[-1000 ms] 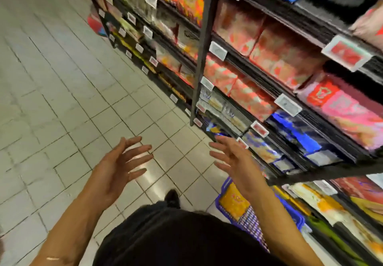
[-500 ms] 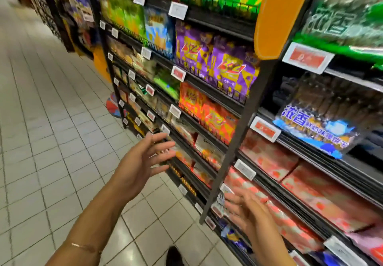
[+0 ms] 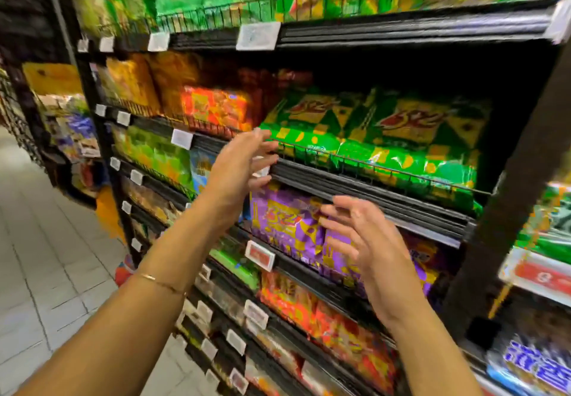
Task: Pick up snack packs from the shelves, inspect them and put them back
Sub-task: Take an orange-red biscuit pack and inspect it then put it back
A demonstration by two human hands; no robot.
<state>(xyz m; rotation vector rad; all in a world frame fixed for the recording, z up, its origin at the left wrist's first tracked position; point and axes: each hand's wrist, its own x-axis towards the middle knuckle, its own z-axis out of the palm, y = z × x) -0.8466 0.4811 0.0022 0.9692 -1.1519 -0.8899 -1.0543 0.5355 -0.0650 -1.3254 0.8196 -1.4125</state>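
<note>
Green snack packs with yellow triangles lie on a black shelf behind a low wire rail. Purple snack packs stand on the shelf below. My left hand is raised with fingers spread, its fingertips at the left end of the green packs' shelf edge, holding nothing. My right hand hovers open in front of the purple packs, lower and to the right, empty. Whether either hand touches a pack is lost in the blur.
Orange-red packs fill the shelf under the purple ones, and more orange bags sit left of the green ones. A black upright post bounds the bay on the right. White tiled aisle floor lies to the left.
The view has swung up from the floor and low shelves to the upper shelves. Both hands rose and moved toward the shelves, staying open and empty.
</note>
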